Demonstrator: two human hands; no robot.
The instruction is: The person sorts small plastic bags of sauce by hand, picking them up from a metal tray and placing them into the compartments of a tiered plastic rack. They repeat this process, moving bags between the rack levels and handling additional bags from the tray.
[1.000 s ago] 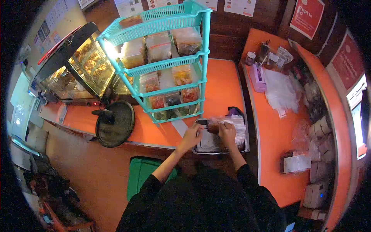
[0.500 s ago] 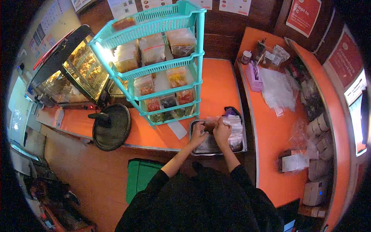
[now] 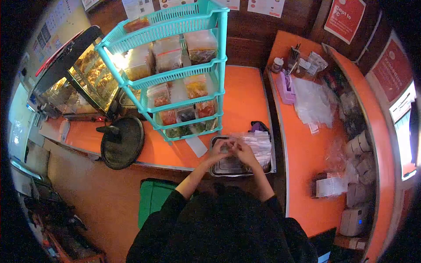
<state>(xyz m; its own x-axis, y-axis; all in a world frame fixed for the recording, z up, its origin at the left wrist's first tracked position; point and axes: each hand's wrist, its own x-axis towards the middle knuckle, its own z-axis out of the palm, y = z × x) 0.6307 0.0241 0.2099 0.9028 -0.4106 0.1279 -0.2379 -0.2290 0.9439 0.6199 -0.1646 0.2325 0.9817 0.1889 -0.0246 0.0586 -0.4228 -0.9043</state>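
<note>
My left hand (image 3: 219, 151) and my right hand (image 3: 242, 152) meet over the left half of a metal tray (image 3: 219, 173). Their curled fingertips pinch what looks like a small clear plastic bag (image 3: 225, 148), mostly hidden by the fingers. Right beside my right hand, a row of flat zip bags (image 3: 261, 147) fills the tray's right half. A dark and purple bundle (image 3: 259, 126) lies at the tray's back right corner. The bare bottom of the tray shows below my hands.
A tall turquoise tiered rack (image 3: 222, 83) holding filled zip bags stands left of the tray. Farther left are a stone mortar (image 3: 123, 142) and a lit glass food cabinet (image 3: 90, 72). On the right counter lie clear bags (image 3: 312, 105), a purple tape dispenser (image 3: 287, 90) and a label printer (image 3: 353, 220).
My hands have drawn closer together and turned inward, with the fingertips now nearly meeting. The small bag between them shows less. The whole view has shifted slightly.
</note>
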